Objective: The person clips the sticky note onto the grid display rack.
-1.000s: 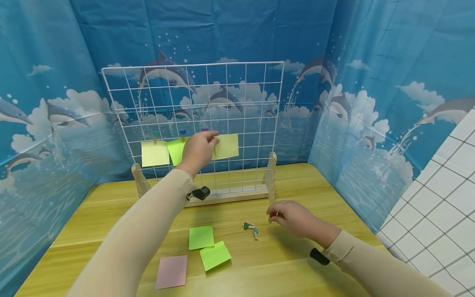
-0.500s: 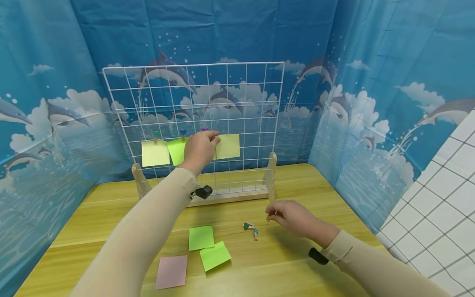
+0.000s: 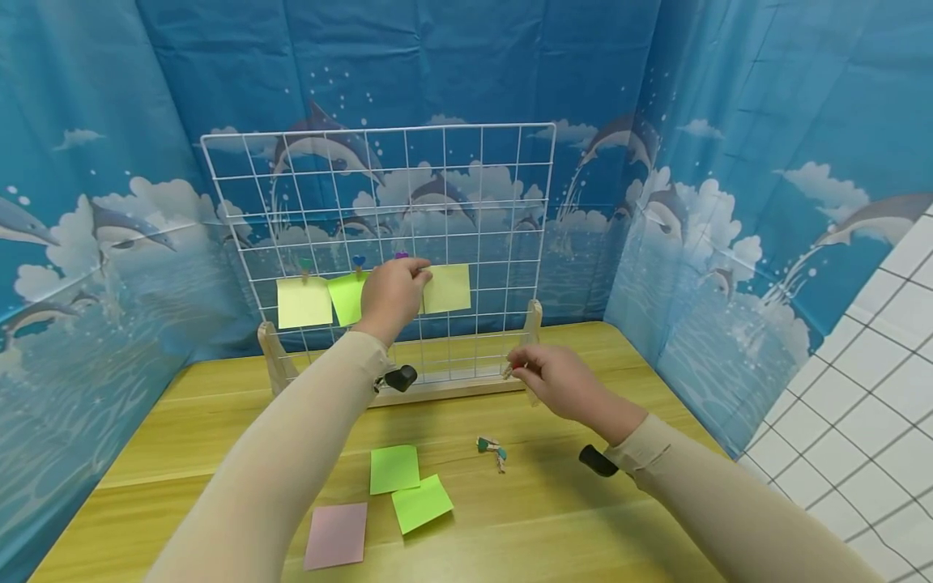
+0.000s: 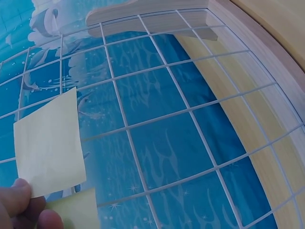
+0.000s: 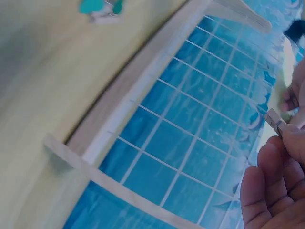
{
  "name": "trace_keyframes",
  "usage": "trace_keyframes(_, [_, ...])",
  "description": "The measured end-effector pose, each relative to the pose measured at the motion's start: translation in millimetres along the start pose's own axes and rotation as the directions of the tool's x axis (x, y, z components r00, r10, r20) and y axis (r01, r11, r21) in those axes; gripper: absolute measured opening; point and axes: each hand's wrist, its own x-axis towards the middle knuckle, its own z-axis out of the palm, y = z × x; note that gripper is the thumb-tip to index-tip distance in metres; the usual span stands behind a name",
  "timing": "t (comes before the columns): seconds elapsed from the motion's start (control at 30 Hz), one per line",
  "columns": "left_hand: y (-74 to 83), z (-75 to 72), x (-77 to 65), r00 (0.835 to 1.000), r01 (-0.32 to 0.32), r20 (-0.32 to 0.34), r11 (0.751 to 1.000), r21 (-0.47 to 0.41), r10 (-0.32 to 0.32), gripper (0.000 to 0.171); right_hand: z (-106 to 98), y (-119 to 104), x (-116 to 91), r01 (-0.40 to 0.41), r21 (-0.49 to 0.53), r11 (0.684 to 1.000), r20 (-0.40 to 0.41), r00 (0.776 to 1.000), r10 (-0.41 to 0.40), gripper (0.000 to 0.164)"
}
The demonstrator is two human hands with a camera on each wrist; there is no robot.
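Note:
My left hand pinches the left edge of a pale yellow sticky note against the white wire grid. In the left wrist view that note overlaps another pale one beneath the fingers. My right hand is raised in front of the grid's right foot, and it pinches a small wooden clothespin with a bit of red on it. Left of my left hand, a yellow note and a green note hang from clothespins with green and blue heart tops. A purple heart shows just above the hand.
On the wooden table lie two green sticky notes, a pink one and a few loose clothespins with green tops. The grid stands in wooden feet. Dolphin-print curtains surround the table.
My right hand has lifted off the table and moved up and slightly left toward the grid, carrying the clothespin. The left hand has stayed almost still on the note.

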Motion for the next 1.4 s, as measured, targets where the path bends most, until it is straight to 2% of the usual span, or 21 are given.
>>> trace_keyframes(0.2, [0.9, 1.0, 0.2, 1.000, 0.010, -0.002, 1.000, 0.002, -0.010, 0.034, -7, -6, 22, 0.007, 0.015, 1.000, -0.069, 0.998, -0.006, 0.015])
trace_keyframes(0.6, [0.8, 0.4, 0.1, 1.000, 0.009, -0.015, 1.000, 0.011, -0.009, 0.034, -19, -24, 63, -0.034, 0.027, 0.999, -0.156, 0.987, 0.038, 0.025])
trace_keyframes(0.8, [1.1, 1.0, 0.3, 1.000, 0.006, -0.016, 1.000, 0.028, -0.005, 0.034, -22, -27, 75, -0.084, 0.071, 0.994, -0.180, 0.979, 0.095, 0.032])
trace_keyframes(0.97, [0.6, 1.8, 1.4, 1.000, 0.002, -0.011, 0.999, 0.045, -0.002, 0.033, -21, -26, 83, -0.104, 0.089, 0.991, -0.214, 0.969, 0.121, 0.029])
trace_keyframes(1.23, [1.6, 1.4, 0.5, 1.000, 0.007, -0.009, 0.999, 0.047, -0.006, 0.034, -20, -24, 98, -0.115, 0.105, 0.988, -0.247, 0.959, 0.138, 0.028])
trace_keyframes(1.4, [3.2, 1.3, -0.4, 1.000, 0.013, -0.009, 0.999, 0.047, -0.012, 0.034, -20, -26, 110, -0.113, 0.060, 0.992, -0.288, 0.949, 0.126, 0.027])
